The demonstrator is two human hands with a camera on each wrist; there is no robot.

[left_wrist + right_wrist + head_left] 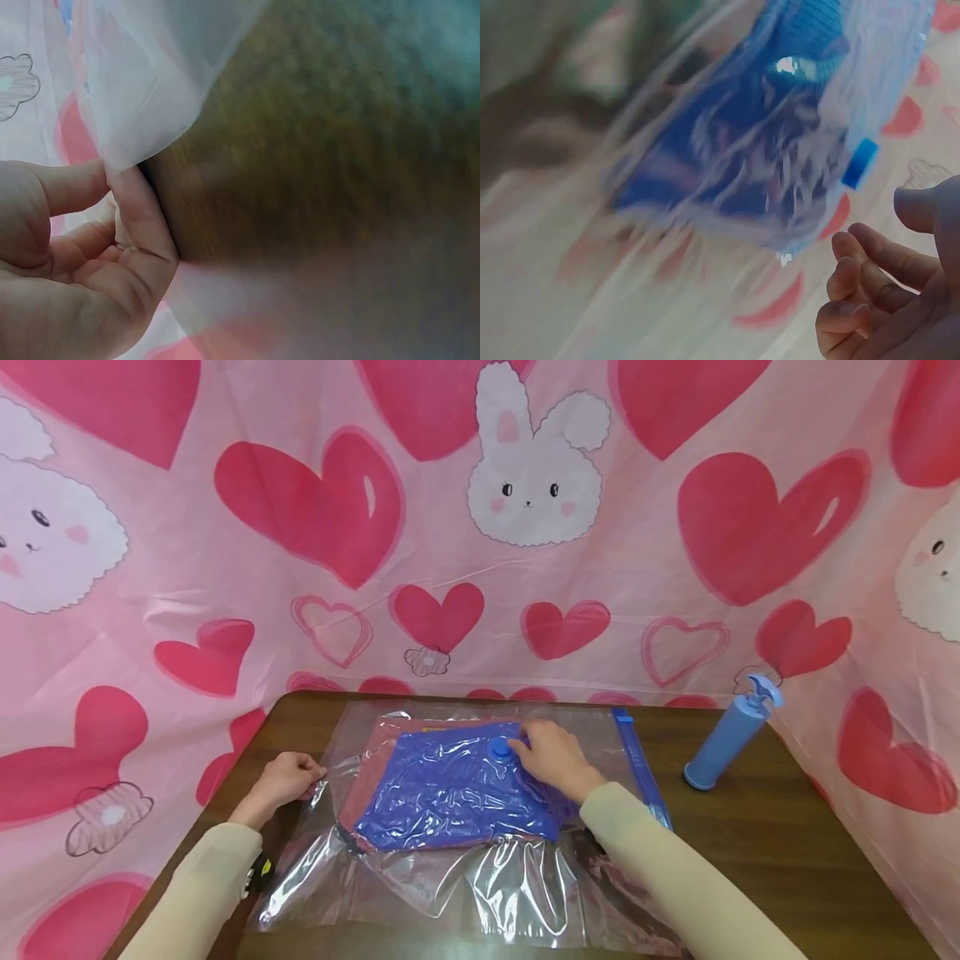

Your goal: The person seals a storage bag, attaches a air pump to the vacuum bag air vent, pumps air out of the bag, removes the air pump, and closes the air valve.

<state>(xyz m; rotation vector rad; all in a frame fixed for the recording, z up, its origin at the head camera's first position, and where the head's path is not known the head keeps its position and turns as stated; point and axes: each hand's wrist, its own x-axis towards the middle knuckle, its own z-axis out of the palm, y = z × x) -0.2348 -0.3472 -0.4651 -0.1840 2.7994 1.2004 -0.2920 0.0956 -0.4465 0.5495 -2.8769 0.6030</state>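
Note:
A clear vacuum storage bag lies across the table, with folded blue clothing over a dusty-red cloth inside. My left hand pinches the bag's left edge between thumb and fingers; in the left wrist view the clear film rises from the fingertips. Over the clothing's upper right corner is my right hand, beside the round blue valve. Its fingers are loosely bent with the thumb apart, and I see nothing gripped in the right wrist view. Whether it touches the valve I cannot tell.
A blue zip strip runs down the bag's right side, with a blue slider at its far end. A blue hand pump stands to the right on the brown wooden table. A heart-patterned cloth hangs behind.

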